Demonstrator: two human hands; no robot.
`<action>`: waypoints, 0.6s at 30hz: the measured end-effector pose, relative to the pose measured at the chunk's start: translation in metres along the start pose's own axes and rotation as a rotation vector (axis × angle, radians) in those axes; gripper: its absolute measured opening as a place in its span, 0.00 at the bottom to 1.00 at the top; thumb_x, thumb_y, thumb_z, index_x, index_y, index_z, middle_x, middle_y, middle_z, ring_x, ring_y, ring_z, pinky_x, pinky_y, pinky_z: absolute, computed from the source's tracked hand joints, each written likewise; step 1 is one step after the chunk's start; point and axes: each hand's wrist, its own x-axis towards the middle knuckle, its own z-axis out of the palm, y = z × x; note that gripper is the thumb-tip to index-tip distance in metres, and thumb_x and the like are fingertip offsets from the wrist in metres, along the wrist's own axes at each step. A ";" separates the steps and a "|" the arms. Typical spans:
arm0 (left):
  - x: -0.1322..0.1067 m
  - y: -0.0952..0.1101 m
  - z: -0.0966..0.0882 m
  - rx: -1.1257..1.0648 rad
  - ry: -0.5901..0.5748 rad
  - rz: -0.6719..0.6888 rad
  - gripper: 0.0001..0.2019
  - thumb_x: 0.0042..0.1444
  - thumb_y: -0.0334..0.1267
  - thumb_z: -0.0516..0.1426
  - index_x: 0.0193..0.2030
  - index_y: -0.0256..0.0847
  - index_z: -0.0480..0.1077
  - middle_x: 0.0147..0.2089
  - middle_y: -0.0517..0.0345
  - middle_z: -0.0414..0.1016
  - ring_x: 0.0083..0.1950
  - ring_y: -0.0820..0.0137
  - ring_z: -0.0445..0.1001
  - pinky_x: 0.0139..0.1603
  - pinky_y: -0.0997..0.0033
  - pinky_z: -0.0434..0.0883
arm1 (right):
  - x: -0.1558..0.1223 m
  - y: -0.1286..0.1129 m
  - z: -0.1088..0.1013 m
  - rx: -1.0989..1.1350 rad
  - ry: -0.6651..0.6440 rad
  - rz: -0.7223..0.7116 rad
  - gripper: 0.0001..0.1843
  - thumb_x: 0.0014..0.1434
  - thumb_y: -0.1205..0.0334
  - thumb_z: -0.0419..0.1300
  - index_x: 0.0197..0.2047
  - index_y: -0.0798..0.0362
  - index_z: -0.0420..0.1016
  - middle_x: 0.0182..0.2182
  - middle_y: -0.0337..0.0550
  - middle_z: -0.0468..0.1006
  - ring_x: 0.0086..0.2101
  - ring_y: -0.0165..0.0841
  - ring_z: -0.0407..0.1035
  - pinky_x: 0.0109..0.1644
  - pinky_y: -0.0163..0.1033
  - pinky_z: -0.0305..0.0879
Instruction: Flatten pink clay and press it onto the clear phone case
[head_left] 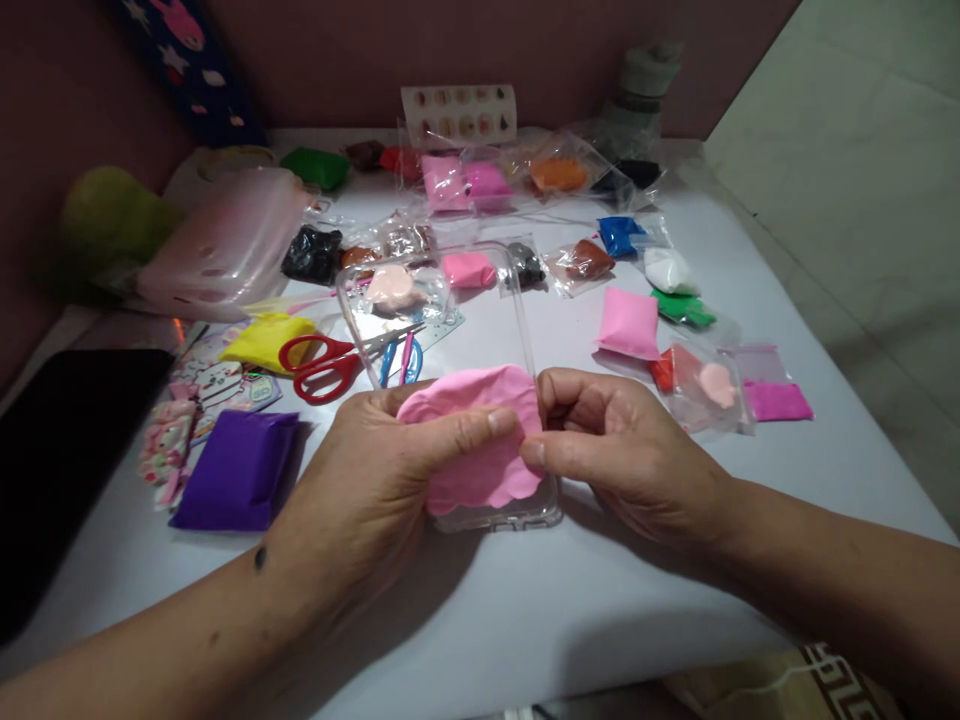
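A clear phone case (525, 330) is held tilted above the white table. Flattened pink clay (480, 478) with a wavy edge covers its lower part. My left hand (375, 450) grips the case from the left, its thumb lying across the clay and its other fingers hidden behind. At the right edge, my right hand (622, 440) pinches the rim of the clay and case between thumb and curled fingers. Beyond the case are red-handled scissors (322, 368) and a smaller blue-handled pair (390, 360), partly seen through or beside the case.
Several wrapped clay packs lie around, among them a purple pack (236, 470), a yellow pack (270, 340) and a pink pack (628, 322). A translucent container (225, 245) stands at the left, a bottle (637, 100) at the back right. A dark flat object (67, 460) lies at the left edge.
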 end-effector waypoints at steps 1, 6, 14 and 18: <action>0.000 0.000 0.000 -0.009 -0.012 -0.001 0.10 0.45 0.32 0.69 0.35 0.32 0.79 0.33 0.49 0.79 0.31 0.69 0.75 0.32 0.73 0.75 | 0.000 0.000 0.000 -0.001 0.000 -0.002 0.03 0.56 0.68 0.63 0.33 0.55 0.71 0.31 0.39 0.70 0.33 0.30 0.64 0.38 0.36 0.61; 0.001 0.001 0.002 -0.066 -0.051 0.013 0.08 0.45 0.29 0.68 0.34 0.31 0.79 0.31 0.49 0.78 0.29 0.70 0.75 0.32 0.73 0.76 | 0.000 0.000 0.000 -0.009 0.004 -0.018 0.05 0.55 0.70 0.63 0.32 0.54 0.70 0.30 0.37 0.69 0.31 0.29 0.63 0.36 0.35 0.60; 0.001 0.001 0.002 -0.051 -0.031 0.009 0.08 0.47 0.31 0.68 0.35 0.31 0.78 0.33 0.49 0.78 0.30 0.70 0.74 0.33 0.72 0.75 | 0.000 -0.001 0.001 0.009 -0.026 -0.029 0.05 0.55 0.73 0.61 0.34 0.55 0.70 0.31 0.38 0.70 0.33 0.29 0.63 0.38 0.36 0.61; 0.001 0.001 0.001 -0.047 -0.059 0.011 0.08 0.49 0.30 0.67 0.37 0.31 0.78 0.35 0.48 0.78 0.30 0.70 0.73 0.34 0.70 0.75 | 0.000 -0.001 0.001 -0.014 -0.029 -0.036 0.06 0.55 0.73 0.61 0.34 0.54 0.70 0.32 0.38 0.70 0.33 0.29 0.64 0.39 0.36 0.62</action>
